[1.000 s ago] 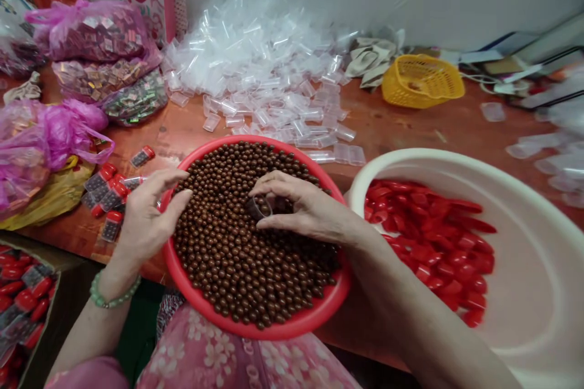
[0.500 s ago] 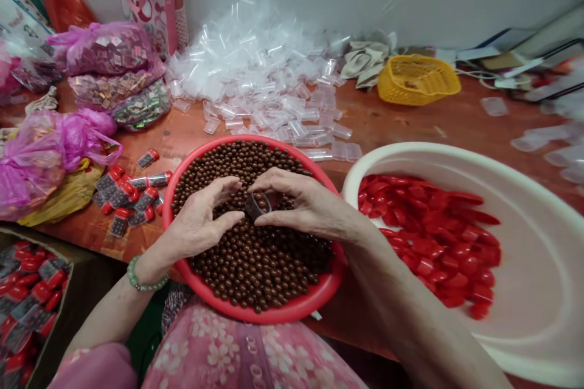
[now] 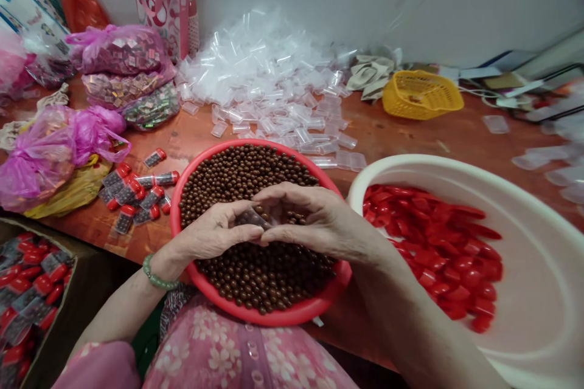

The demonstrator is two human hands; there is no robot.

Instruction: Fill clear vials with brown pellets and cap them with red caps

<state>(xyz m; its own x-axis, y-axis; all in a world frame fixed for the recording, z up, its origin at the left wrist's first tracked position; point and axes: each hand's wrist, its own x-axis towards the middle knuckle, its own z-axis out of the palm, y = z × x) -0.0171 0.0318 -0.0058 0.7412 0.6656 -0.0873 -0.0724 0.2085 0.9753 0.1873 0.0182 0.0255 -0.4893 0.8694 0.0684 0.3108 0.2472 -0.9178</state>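
A small clear plastic container (image 3: 250, 217), dark with brown balls inside, lies between my hands over a red basin (image 3: 344, 282). My left hand (image 3: 216, 234) closes round it, thumb in front and fingers behind. My right hand (image 3: 319, 219) curves toward it from the other side, its thumb and fingertips at the container's right end. Below both hands the basin is heaped with shiny brown balls (image 3: 260, 282). The hands partly hide the container.
To the right, a white tub (image 3: 538, 292) holds red caps (image 3: 447, 249). Clear empty containers (image 3: 274, 85) are piled behind the basin. Filled, red-capped containers (image 3: 132, 191) lie left, with more in a box (image 3: 86, 255). A yellow basket (image 3: 422, 100) stands at the back.
The container has passed from my right hand's hold to between both hands, tilting toward the left. My left hand has moved right and closed round it. The view has shifted slightly.
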